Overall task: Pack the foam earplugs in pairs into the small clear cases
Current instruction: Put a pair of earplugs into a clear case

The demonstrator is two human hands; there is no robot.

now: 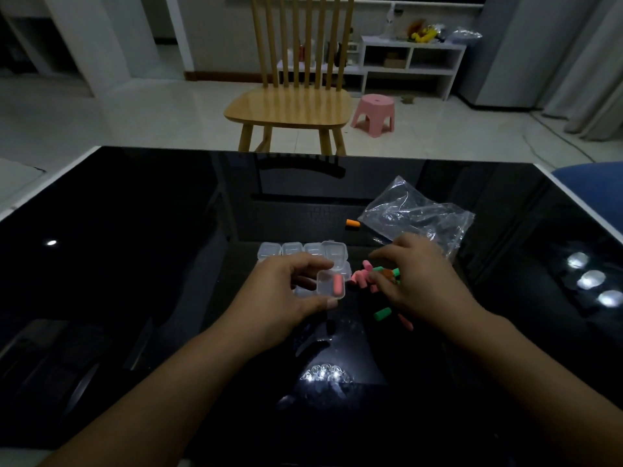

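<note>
Foam earplugs [367, 276], small soft cylinders in pink and green with one orange among them, lay in a loose heap on the glossy black tabletop [135, 264] in the head view, just right of a row of small clear plastic cases [290, 248]. The left hand [286, 291] pinched one open clear case [331, 284] between thumb and fingers, lid up, with a single pink earplug [337, 284] lying inside. The right hand [418, 281] hovered over the heap with fingers curled down into it; whether it already held a plug could not be told. A stray green earplug [382, 313] lay near the right wrist, and a lone orange earplug [353, 223] sat apart beside the crumpled clear plastic bag [418, 214]. The likely risks: the light case might tip in the pinch and spill its plug; the dim light might lead to a mismatched colour being picked; the right hand might scatter plugs across the slick glass, or brush the bag.
</note>
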